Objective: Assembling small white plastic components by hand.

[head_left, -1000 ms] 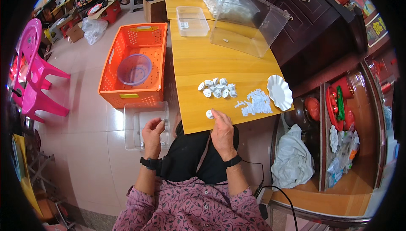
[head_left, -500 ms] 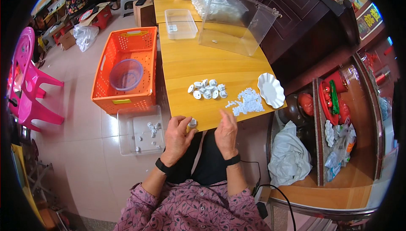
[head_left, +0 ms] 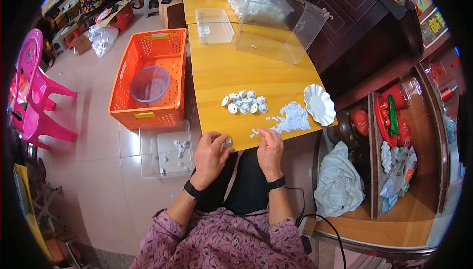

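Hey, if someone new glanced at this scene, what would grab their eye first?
Probably the bright orange crate on the floor, left of the yellow table. The pink plastic chair at the far left likely comes next. Then the cluster of white knob-like pieces toward the table's near end, beyond both hands.

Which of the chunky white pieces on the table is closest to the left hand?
The lone chunky piece right at the left hand, by the near edge of the yellow table. The clustered pieces sit farther up.
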The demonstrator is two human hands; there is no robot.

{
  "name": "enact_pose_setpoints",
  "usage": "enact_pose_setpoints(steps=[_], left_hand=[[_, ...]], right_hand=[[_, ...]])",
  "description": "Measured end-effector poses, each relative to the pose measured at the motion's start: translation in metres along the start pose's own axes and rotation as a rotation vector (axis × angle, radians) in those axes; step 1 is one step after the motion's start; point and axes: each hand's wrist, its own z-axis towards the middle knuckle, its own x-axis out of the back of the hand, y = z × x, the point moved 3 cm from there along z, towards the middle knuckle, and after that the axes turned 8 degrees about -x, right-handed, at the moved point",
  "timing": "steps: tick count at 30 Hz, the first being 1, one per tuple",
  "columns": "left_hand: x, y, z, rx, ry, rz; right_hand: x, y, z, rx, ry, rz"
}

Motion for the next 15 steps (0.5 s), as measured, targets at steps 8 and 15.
enact_pose_setpoints(steps=[8, 15], left_hand=[[0.0, 0.001, 0.0, 0.002, -0.001, 0.001], [-0.001, 0.002, -0.001, 0.007, -0.017, 0.037]], right_hand=[[0.006, 0.001, -0.014, -0.03, 0.19, 0.021], [-0.001, -0.016, -0.023, 0.072, 0.088, -0.143]])
